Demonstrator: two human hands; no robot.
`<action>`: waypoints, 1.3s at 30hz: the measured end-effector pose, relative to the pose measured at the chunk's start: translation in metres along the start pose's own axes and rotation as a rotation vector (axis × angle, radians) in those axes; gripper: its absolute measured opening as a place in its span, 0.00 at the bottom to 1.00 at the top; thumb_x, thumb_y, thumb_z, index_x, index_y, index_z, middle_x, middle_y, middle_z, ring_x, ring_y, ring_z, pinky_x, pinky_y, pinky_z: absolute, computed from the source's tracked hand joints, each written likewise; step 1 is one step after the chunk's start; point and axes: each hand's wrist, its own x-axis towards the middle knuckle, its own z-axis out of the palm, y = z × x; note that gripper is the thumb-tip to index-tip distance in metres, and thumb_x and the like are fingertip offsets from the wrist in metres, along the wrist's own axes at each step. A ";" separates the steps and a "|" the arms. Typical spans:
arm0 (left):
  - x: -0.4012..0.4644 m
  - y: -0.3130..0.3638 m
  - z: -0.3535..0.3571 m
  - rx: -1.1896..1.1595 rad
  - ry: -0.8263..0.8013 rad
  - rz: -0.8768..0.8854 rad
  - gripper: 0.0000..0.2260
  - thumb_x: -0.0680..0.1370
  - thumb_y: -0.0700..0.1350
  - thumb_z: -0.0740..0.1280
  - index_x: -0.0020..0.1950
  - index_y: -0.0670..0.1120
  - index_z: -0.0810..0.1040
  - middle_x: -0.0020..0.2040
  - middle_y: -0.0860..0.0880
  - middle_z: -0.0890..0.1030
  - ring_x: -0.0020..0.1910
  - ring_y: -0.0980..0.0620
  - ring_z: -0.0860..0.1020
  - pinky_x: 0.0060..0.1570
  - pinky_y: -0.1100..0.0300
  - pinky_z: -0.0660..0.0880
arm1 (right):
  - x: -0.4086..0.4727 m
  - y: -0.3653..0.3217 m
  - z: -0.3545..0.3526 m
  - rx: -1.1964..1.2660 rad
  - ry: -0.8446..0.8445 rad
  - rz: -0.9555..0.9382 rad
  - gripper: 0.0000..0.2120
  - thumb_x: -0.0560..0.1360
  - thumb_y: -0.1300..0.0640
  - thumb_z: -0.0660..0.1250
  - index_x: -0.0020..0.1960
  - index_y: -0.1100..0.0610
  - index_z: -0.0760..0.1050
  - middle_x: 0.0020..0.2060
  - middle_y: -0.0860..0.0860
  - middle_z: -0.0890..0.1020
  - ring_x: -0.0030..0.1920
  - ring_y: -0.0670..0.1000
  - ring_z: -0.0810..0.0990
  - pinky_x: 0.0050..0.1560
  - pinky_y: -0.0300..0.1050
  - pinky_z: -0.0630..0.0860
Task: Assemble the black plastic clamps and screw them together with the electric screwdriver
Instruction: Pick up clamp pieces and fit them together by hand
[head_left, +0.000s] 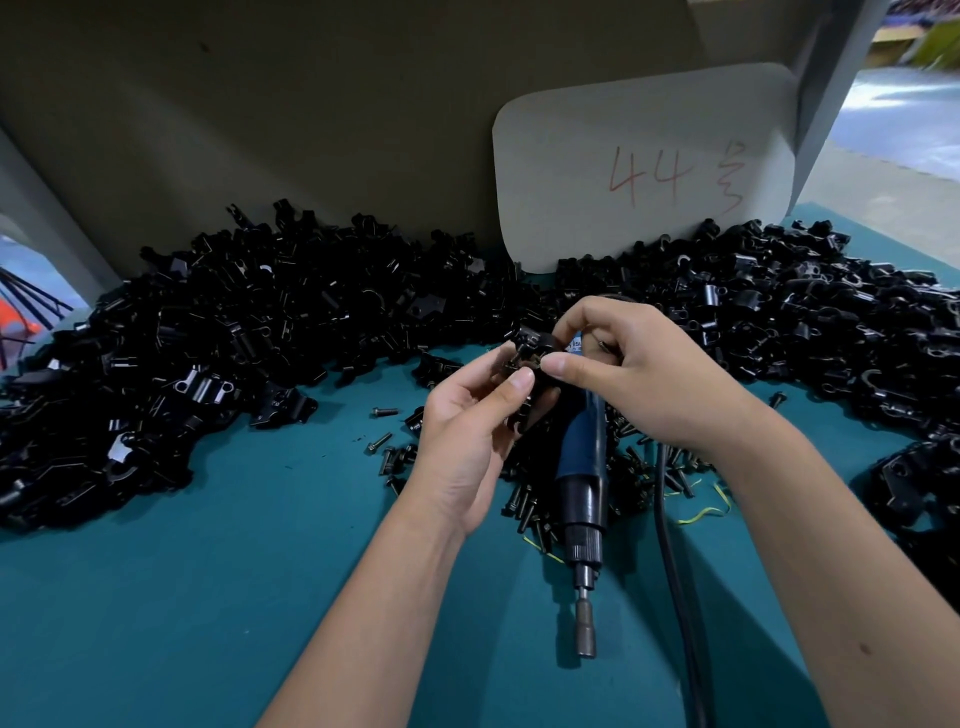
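Observation:
My left hand (462, 431) and my right hand (628, 369) meet above the table's middle and together hold a small black plastic clamp (530, 351). Thumb and fingers of both hands pinch it, and the fingers hide much of the clamp. The right hand also holds the blue and black electric screwdriver (584, 467), which hangs below it with the bit pointing toward me. Its black cable (670, 561) runs down to the bottom edge. Loose dark screws (524, 504) lie scattered under the hands.
Large heaps of black clamp parts cover the green table at the left (182, 343) and the right (810, 322). A grey card marked "44" (644, 161) leans on the back panel. Bare green mat (208, 597) lies in front.

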 end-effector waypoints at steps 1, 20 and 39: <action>0.000 0.000 0.000 0.007 0.015 0.002 0.25 0.75 0.40 0.72 0.71 0.38 0.76 0.61 0.39 0.84 0.61 0.45 0.83 0.61 0.55 0.80 | 0.000 0.000 -0.001 -0.003 -0.006 0.005 0.07 0.79 0.51 0.73 0.48 0.51 0.77 0.25 0.43 0.65 0.28 0.44 0.63 0.31 0.37 0.63; 0.001 0.004 -0.003 0.081 0.054 0.059 0.26 0.68 0.43 0.77 0.63 0.35 0.81 0.55 0.36 0.85 0.52 0.44 0.85 0.55 0.54 0.82 | -0.003 -0.002 -0.006 -0.007 -0.079 0.002 0.07 0.75 0.49 0.77 0.45 0.48 0.80 0.26 0.44 0.63 0.29 0.46 0.62 0.31 0.39 0.61; 0.000 0.002 -0.006 0.220 0.024 0.098 0.17 0.71 0.44 0.77 0.58 0.39 0.84 0.52 0.39 0.87 0.49 0.45 0.86 0.50 0.58 0.81 | 0.000 0.001 0.005 -0.002 -0.073 -0.120 0.03 0.82 0.54 0.69 0.51 0.46 0.78 0.32 0.46 0.68 0.32 0.44 0.66 0.36 0.35 0.64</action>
